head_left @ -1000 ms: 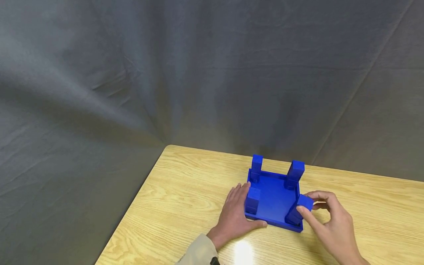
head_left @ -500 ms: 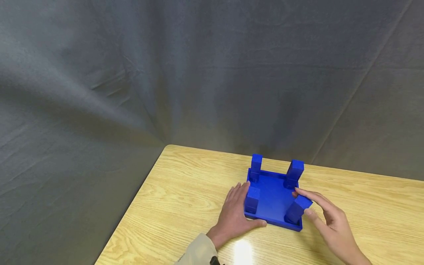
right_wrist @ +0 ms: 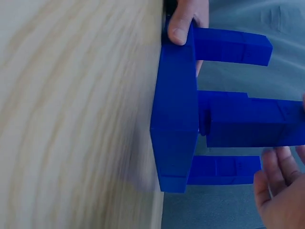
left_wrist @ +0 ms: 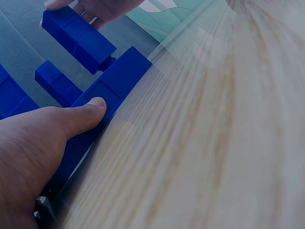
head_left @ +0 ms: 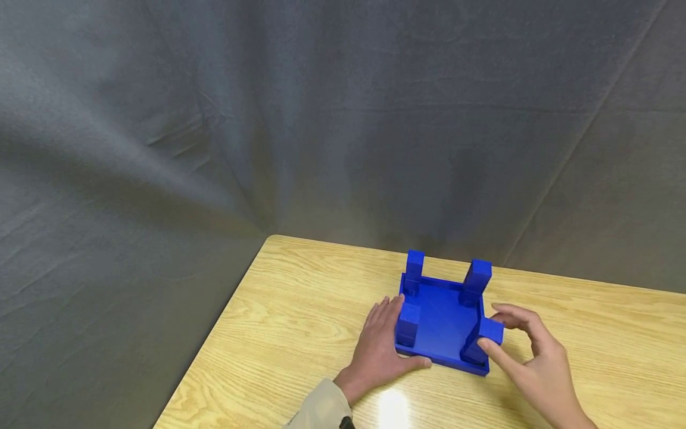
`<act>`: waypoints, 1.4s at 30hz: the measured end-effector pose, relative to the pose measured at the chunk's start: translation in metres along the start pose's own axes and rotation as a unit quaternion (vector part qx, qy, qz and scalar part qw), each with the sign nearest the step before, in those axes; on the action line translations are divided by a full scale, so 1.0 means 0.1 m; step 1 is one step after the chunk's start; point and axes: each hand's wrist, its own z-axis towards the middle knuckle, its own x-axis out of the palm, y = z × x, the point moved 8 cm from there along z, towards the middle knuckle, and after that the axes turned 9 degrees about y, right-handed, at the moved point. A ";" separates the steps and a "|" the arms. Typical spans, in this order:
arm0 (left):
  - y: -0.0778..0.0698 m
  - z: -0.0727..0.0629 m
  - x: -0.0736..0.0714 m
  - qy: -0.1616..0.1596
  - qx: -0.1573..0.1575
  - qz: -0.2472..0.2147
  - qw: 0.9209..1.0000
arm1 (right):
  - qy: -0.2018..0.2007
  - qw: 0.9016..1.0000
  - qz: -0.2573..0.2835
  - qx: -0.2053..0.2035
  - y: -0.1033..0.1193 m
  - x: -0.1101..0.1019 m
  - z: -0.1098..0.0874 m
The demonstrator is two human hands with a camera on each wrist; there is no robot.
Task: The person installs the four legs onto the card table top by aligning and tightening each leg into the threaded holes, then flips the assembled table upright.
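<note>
A blue square base with a raised rim lies on the wooden table, a blue leg standing at each corner like an upturned small table. My left hand holds its near left corner, thumb along the front rim, fingers along the left side beside the near left leg. My right hand holds the top of the near right leg between thumb and fingers. In the right wrist view, a narrow gap with a small round connector shows between this leg and the base.
The far left leg and far right leg stand upright at the back corners. Behind the wooden table hangs a dark grey curtain, which also covers the left side.
My right hand's fingers reached forward around the near right leg, then drew back to the right, and the leg has turned slightly. My left hand and the base stay in place.
</note>
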 end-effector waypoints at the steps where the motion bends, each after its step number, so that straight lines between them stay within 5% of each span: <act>1: 0.00 0.00 0.00 0.000 0.000 0.000 1.000 | 0.010 1.000 0.013 -0.020 0.01 0.01 0.00; 5: 0.00 -0.01 0.00 0.000 0.000 -0.001 1.000 | 0.076 0.980 0.147 -0.107 0.02 0.08 0.00; 8: -0.01 -0.01 0.00 -0.001 0.000 0.000 1.000 | 0.123 0.959 0.229 -0.116 0.00 0.11 -0.02; 16: 0.01 -0.02 0.00 -0.002 0.002 0.000 1.000 | 0.157 0.947 0.262 -0.101 -0.07 0.13 -0.01; 18: 0.01 -0.02 0.00 -0.001 0.001 -0.001 1.000 | 0.150 0.946 0.265 -0.108 -0.07 0.12 -0.02; 22: 0.01 -0.01 0.00 0.002 0.001 -0.004 1.000 | 0.113 0.960 0.232 -0.107 -0.08 0.09 -0.01; 25: 0.01 -0.01 0.00 0.000 0.003 -0.001 1.000 | 0.080 0.982 0.159 -0.067 -0.09 0.06 0.00; 29: 0.01 -0.02 0.00 -0.004 0.005 0.004 1.000 | 0.048 0.995 0.081 -0.011 -0.11 0.03 0.01; 35: 0.01 -0.01 0.00 -0.005 0.006 0.003 1.000 | 0.013 0.998 0.061 -0.014 -0.11 0.01 0.00; 38: 0.01 -0.01 0.00 -0.006 0.007 0.002 1.000 | 0.028 0.996 0.083 -0.037 -0.11 0.04 -0.01; 42: 0.01 -0.01 0.00 -0.001 0.007 -0.003 1.000 | 0.092 0.974 0.184 -0.098 -0.08 0.11 -0.02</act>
